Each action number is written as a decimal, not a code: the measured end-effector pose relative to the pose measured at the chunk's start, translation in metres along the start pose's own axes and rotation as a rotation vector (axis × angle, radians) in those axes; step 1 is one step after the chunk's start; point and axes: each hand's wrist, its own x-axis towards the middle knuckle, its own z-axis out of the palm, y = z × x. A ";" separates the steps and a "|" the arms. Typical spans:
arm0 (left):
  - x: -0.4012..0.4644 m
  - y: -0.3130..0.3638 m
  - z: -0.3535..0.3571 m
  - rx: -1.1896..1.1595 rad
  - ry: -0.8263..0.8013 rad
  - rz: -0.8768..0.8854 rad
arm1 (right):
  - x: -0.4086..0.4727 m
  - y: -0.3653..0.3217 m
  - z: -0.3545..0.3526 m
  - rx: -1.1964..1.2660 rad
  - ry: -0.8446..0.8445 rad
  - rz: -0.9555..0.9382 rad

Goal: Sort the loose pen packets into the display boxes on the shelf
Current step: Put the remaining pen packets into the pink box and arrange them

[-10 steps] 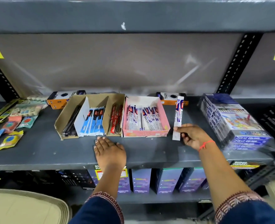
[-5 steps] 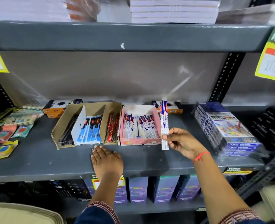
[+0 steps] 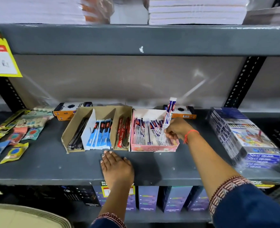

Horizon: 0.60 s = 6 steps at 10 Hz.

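A pink display box (image 3: 152,148) full of white, blue and red pen packets stands mid-shelf. My right hand (image 3: 177,129) is over its right side, gripping the lower end of one such pen packet (image 3: 168,116), which stands tilted, top end up near the back wall. Left of it a brown cardboard display box (image 3: 67,137) has three compartments: dark pens, blue packets (image 3: 99,134) and red packets (image 3: 123,133). My left hand (image 3: 117,168) lies flat, palm down, on the grey shelf (image 3: 45,167) in front of the boxes, holding nothing.
Loose small packets (image 3: 14,152) lie at the shelf's left end. Orange-and-black boxes (image 3: 70,109) sit behind the display boxes. A wrapped stack of colour boxes (image 3: 247,137) fills the right side. Another shelf (image 3: 136,38) hangs overhead, and purple boxes (image 3: 148,198) stand below.
My right hand carried the packet leftward from the shelf space beside the pink box to over the box's right side. My left hand stayed flat on the shelf. The camera tilted upward.
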 end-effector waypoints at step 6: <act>0.002 0.000 0.005 -0.022 0.032 -0.011 | 0.026 -0.002 0.039 -0.585 0.043 0.021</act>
